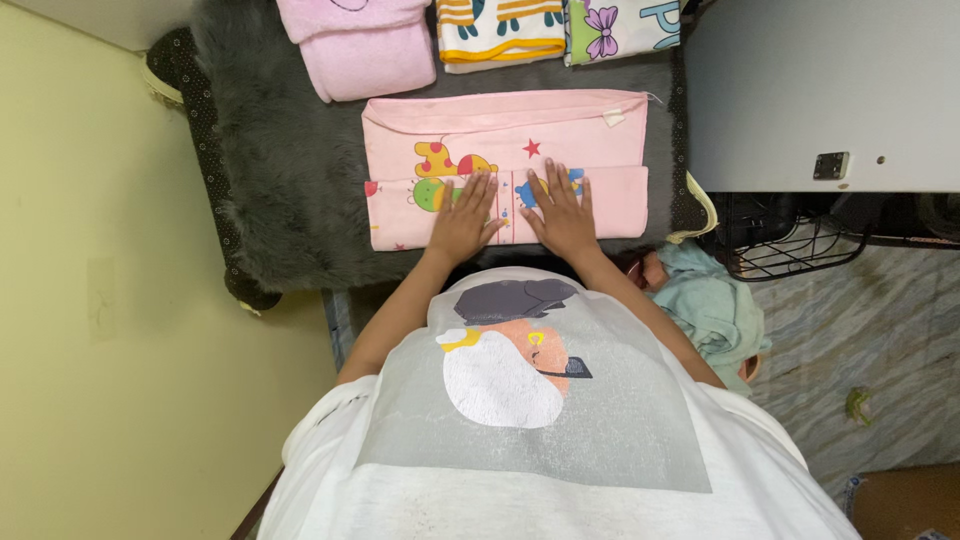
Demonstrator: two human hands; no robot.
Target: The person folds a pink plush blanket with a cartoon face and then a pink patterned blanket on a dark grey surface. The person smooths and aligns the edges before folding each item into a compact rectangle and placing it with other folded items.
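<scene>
A pink cloth [505, 130] with cartoon prints lies folded on a grey fluffy rug [290, 170]. My left hand [465, 215] rests flat on its near folded flap, fingers spread. My right hand [560, 210] lies flat beside it on the same flap, fingers apart. Neither hand grips anything; both palms press down on the cloth.
Beyond the pink cloth sit a folded pink towel [360, 45], a striped folded cloth [500, 30] and a folded cloth with a purple bow [620, 25]. A white cabinet [820, 90] stands at right, a black wire basket [790, 240] below it, teal fabric [710, 300] near my right arm.
</scene>
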